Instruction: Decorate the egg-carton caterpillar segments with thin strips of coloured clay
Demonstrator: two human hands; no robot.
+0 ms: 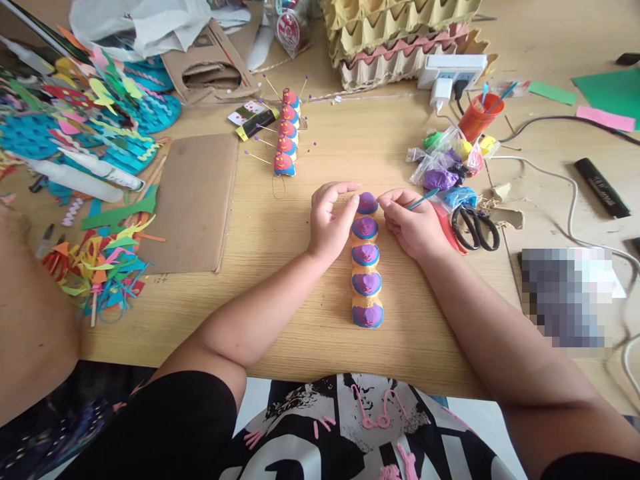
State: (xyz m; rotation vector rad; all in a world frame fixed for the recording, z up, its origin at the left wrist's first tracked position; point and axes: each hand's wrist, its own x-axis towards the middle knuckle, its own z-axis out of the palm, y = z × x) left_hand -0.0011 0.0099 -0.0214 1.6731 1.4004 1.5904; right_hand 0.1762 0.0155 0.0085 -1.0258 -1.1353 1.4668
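A strip of egg carton cups [365, 254] lies lengthwise on the table before me, its bumps capped with purple clay over blue, with small reddish faces on several. At its far end, my left hand [331, 217] curves beside the last purple bump, thumb and fingers apart, with nothing visible in it. My right hand [411, 223] is closed around a thin blue clay tool [424, 199], on the other side of that bump. Its fingertips are close to the clay; whether they touch it I cannot tell. Farther back stands a similar red and blue caterpillar [287, 137] with pins stuck out sideways.
Bagged coloured clay [443, 170], black-handled scissors [475, 228] and a red cup [479, 120] lie to the right, near cables [565, 227]. Cardboard [193, 200], paper scraps [107, 263] and glue bottles [75, 179] are leftward. Egg trays [395, 40] stack behind. Another person's arm [35, 293] is at left.
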